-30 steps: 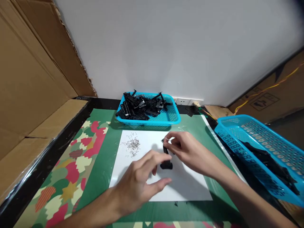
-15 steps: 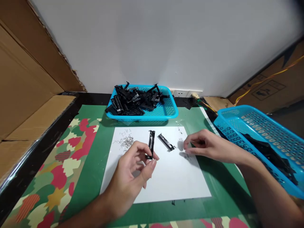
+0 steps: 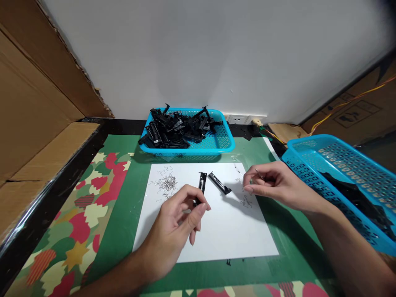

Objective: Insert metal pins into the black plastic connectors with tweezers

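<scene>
In my left hand (image 3: 182, 225), a narrow black plastic part (image 3: 202, 181) is gripped by its lower end between thumb and fingers. Just right of it, a similar black plastic piece (image 3: 219, 183) lies slanted on the white sheet (image 3: 222, 239). My right hand (image 3: 272, 183) hovers over the sheet's right edge, thumb and fingers closed together; something thin and dark shows among them, too small to name. Below its fingertips lie a few thin bent wire bits (image 3: 246, 202). A heap of small wire pieces (image 3: 168, 183), perhaps springs, sits beyond my left hand.
A blue basket (image 3: 227, 148) full of black plastic parts stands behind the sheet. Another blue basket (image 3: 287, 154), with dark pieces inside, is at the right. Cardboard (image 3: 37, 152) walls the left side. A wall socket (image 3: 238, 119) with a plug and cables sits at the back.
My right hand has risen slightly and its fingers have drawn together, with something thin now showing in them. My left hand has tilted the black part away slightly. The view has shifted a little.
</scene>
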### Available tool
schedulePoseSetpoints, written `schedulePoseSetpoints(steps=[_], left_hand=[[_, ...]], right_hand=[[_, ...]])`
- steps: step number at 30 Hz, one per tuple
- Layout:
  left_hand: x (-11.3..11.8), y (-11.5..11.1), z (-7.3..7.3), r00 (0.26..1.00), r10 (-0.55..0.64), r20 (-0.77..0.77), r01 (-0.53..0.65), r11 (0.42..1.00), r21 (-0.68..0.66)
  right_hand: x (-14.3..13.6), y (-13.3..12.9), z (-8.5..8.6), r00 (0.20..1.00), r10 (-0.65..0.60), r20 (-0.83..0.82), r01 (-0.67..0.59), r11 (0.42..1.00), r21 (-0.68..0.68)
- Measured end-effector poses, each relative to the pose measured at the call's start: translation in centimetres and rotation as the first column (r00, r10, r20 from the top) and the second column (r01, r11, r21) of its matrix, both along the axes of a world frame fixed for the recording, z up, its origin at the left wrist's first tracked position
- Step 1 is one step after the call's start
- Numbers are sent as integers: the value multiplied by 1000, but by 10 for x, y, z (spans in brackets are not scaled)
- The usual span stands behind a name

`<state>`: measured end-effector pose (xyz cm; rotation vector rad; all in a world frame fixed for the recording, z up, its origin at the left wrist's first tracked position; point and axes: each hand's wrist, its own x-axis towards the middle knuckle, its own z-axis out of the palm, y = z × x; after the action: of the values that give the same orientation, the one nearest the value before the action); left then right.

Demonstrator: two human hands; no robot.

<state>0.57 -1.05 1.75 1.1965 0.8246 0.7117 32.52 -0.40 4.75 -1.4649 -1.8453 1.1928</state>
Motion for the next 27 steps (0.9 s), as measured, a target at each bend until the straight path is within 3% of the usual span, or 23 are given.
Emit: schedulePoseSetpoints(steps=[7,13,17,21,27], left_hand=[[1,4,-3,999,-51,0,51,999,-5],[-3,4,-2,980,-201,-7,200,978,-61],[-3,2,1,952,-306,-3,305,947,-101],[-2,2,-1,949,-312,56,317,934,-166],[-2,4,-2,960,-271,72,280,942,-183]], right_hand=[[-39,-7,-11,973,-81,-217,116,981,156],[-77,-18,-16,948,21,-319,50,976,213],[-83,-21,-16,933,118,-339,-24,963,269],[-82,-22,-17,931,176,-321,-73,949,307],[-87,-25,-15,971,29,-239,32,968,248]])
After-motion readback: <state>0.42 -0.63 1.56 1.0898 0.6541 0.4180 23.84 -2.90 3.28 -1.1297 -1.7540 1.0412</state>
